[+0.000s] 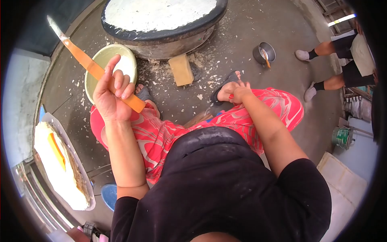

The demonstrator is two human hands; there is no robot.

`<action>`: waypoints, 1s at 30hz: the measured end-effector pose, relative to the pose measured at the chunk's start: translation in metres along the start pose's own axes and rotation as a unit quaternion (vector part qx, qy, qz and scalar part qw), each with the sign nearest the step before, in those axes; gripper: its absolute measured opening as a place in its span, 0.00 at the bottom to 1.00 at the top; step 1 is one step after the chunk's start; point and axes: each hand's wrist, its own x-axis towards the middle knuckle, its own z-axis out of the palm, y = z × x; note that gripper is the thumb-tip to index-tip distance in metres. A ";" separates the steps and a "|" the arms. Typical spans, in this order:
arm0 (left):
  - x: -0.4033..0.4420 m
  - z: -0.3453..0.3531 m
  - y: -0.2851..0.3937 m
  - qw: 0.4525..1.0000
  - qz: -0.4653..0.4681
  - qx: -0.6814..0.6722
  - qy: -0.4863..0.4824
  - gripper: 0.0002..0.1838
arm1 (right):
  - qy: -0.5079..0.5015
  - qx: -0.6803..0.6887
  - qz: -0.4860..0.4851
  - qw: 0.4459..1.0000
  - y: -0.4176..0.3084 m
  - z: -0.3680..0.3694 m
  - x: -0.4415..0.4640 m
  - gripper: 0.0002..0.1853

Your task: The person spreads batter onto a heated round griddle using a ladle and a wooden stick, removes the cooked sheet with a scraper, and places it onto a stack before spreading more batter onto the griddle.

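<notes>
My left hand (112, 90) is closed around a long flat wooden spatula (82, 59). White batter coats the spatula's far tip, which points up and left. Behind that hand sits a pale green bowl (91, 86) with whitish contents. My right hand (238, 92) lies over my knee, holding nothing, its fingers loosely apart. In front of me stands a large round griddle (165, 38), its dark top covered by a thin white layer of batter (161, 14). A yellowish block (181, 70) rests on the floor against the griddle's base.
At left, a tray (92, 201) bears a stack of pale flatbreads (56, 173) with an orange strip on top. A blue basin (109, 195) is nearby. A metal pot (271, 51) holding a brush stands right of the griddle. Another person's legs (325, 49) are at far right.
</notes>
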 end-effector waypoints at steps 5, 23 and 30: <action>0.000 0.003 -0.002 1.000 0.006 0.009 0.009 0.19 | 0.113 0.358 0.003 0.927 0.022 0.022 0.032 0.24; -0.001 0.006 -0.006 0.998 0.002 0.026 0.051 0.18 | 0.047 0.860 -0.049 0.505 0.026 -0.018 0.011 0.11; -0.001 0.009 -0.007 0.997 -0.002 0.034 0.067 0.17 | 0.018 0.904 0.040 0.426 0.032 -0.028 0.002 0.15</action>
